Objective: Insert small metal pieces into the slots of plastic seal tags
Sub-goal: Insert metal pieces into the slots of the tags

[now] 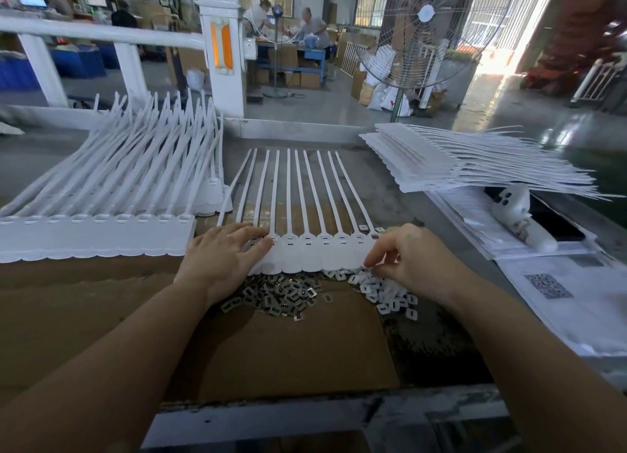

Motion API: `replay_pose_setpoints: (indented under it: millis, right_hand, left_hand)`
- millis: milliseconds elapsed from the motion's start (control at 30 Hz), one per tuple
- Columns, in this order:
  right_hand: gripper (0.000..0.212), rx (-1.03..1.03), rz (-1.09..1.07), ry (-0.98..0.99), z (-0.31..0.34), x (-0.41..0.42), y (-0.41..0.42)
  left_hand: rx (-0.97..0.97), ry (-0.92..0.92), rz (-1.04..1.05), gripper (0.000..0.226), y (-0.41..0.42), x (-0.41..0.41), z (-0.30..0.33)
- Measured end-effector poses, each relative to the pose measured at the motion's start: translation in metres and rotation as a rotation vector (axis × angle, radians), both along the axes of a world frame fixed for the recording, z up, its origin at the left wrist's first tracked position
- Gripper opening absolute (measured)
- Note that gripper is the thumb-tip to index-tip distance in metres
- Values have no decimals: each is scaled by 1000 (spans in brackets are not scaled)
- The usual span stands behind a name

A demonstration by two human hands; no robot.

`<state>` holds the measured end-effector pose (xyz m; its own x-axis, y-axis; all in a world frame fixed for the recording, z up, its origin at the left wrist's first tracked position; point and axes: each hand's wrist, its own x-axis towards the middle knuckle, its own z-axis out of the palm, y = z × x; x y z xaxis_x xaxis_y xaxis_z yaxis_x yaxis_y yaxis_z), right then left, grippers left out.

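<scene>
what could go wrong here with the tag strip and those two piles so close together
1. The grey metal clip pile touches the white plastic piece pile; parts could mix.
2. The right hand reaching over the piles may scatter pieces off the brown cardboard sheet.
3. The left hand presses only one end of the white seal tag strip, so it might shift.

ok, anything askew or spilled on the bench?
Mostly tidy. The leftmost strap of the seal tag strip under both hands splays left, out of parallel with the rest. Metal pieces and white clips lie in loose piles.

QR code on paper sheet (pixel 556 293), no text legible
</scene>
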<state>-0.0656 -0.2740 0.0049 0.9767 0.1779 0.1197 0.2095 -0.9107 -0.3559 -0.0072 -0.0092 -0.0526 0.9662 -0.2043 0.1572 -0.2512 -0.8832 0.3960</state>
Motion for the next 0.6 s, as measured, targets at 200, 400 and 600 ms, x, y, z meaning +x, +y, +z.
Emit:
replay_pose_setpoints:
  millis: [200, 400, 600]
  right_hand:
    - [9, -51, 22, 25, -2, -5, -2]
    - [12, -104, 23, 10, -6, -5, -1]
    - [15, -194, 62, -67, -8, -5, -1]
  left_hand:
    - [0, 3, -2, 51, 0, 0, 0]
    - [6, 13, -1, 52, -1, -1, 0]
    - [6, 15, 1, 53, -1, -1, 0]
